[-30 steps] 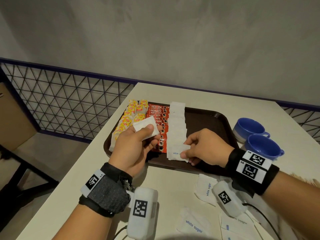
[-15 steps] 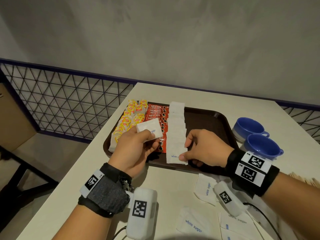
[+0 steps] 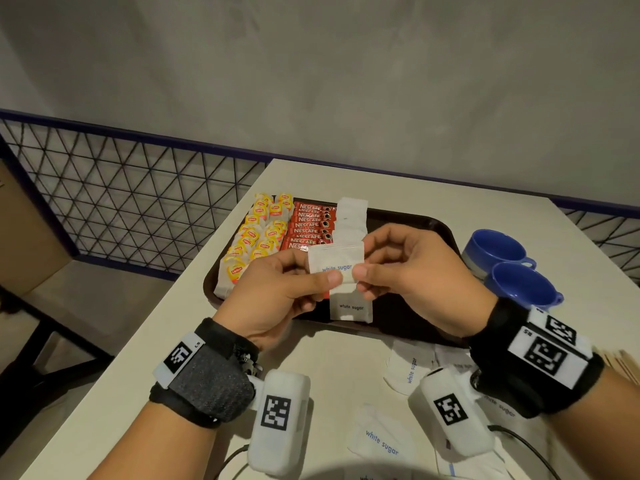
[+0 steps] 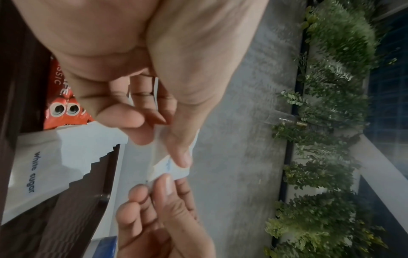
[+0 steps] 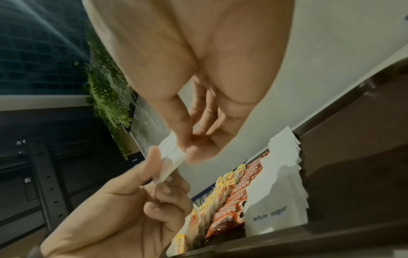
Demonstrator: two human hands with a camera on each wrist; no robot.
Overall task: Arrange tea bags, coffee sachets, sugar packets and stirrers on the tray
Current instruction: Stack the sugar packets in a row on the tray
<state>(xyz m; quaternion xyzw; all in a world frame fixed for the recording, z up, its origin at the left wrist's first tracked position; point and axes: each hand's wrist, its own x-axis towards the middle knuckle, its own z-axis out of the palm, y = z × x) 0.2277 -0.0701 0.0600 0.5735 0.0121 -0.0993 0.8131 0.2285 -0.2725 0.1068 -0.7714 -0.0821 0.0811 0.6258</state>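
Note:
Both hands hold one white sugar packet [image 3: 335, 263] in the air above the near edge of the dark brown tray [image 3: 408, 223]. My left hand [image 3: 313, 277] pinches its lower left part between thumb and fingers, and my right hand [image 3: 362, 271] pinches its lower right corner. On the tray lie yellow tea bags [image 3: 258, 235] at the left, red coffee sachets [image 3: 308, 225] beside them, then a column of white sugar packets [image 3: 351, 216]. In the wrist views the held sugar packet [image 4: 167, 165] [image 5: 171, 157] shows edge-on between the two thumbs.
Loose sugar packets [image 3: 381, 441] lie on the white table [image 3: 398, 181] near me, below the tray. Two blue cups [image 3: 512, 268] stand right of the tray. Wooden stirrers [image 3: 620, 365] peek out behind my right wrist. A wire fence [image 3: 121, 202] runs along the left.
My right hand left the packet it had laid at the near end of the column and rose to meet my left hand. Both now pinch the packet the left hand was holding.

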